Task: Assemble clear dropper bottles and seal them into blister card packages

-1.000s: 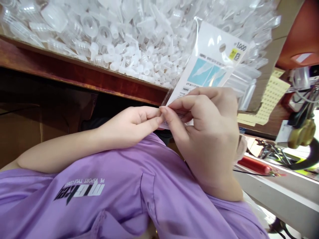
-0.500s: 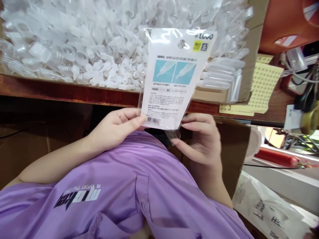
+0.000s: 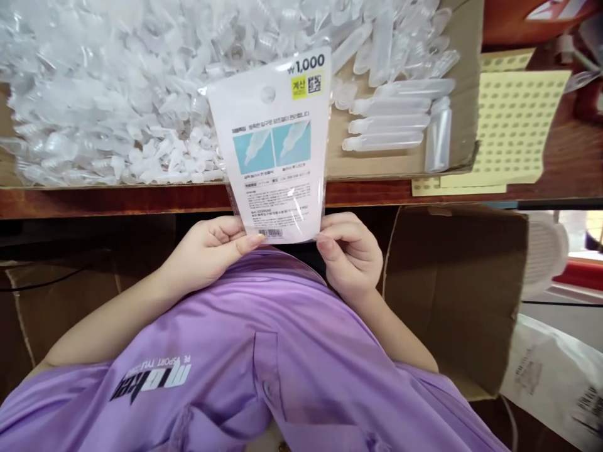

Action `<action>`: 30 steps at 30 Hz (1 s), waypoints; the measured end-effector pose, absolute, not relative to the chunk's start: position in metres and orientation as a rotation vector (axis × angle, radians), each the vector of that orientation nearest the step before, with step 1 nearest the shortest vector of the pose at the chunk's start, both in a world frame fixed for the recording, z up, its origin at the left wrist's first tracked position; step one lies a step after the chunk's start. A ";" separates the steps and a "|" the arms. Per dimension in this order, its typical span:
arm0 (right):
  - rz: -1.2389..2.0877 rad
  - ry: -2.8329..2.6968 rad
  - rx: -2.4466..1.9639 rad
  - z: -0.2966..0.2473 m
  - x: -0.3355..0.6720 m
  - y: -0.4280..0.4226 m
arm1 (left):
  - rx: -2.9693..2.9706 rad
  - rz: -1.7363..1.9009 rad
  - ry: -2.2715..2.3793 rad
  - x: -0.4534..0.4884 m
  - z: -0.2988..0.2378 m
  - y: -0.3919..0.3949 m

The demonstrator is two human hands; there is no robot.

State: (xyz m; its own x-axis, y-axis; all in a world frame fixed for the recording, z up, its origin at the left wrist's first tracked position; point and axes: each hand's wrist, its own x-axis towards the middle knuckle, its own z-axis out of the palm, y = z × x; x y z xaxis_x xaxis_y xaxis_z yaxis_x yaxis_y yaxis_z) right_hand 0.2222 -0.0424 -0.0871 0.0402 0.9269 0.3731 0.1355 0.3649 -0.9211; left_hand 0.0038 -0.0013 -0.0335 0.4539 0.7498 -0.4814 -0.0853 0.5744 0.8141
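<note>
Above lap, packet (image 3: pixel 276 157) pinched by hands, cardboard box (image 3: pixel 461 295) right.

1. This is a small packing workshop, a bench for hand assembly rather than a home or an office.
2. A wooden desk (image 3: pixel 117 202) carries a loose heap of clear plastic caps (image 3: pixel 117 94), many hundreds of one kind, across its far left.
3. To the right, a shallow cardboard tray (image 3: pixel 468 135) holds small clear bottles (image 3: pixel 391 122) lying in a row.
4. Yellow sticker sheets (image 3: pixel 522 119) lie at the far right of the desk.
5. A retail pouch (image 3: pixel 277 150) bears a printed price, a barcode and product pictures.
6. An open cardboard box (image 3: pixel 461 295) stands under the desk at the near right, with a printed plastic bag (image 3: pixel 551 376) beside it.
</note>
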 end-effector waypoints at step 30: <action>1.581 -0.661 -1.091 -0.076 0.209 -0.041 | 0.679 0.682 1.036 -0.004 -0.047 -0.010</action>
State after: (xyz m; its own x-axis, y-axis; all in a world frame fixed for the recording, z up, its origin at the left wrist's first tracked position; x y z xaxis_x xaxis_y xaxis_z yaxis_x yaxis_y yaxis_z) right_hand 0.2086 -0.0412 -0.0756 -0.0274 0.9496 -0.3124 -0.4449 -0.2915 -0.8468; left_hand -0.0044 -0.0097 -0.0473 0.3506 0.7731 -0.5286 -0.1795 0.6095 0.7722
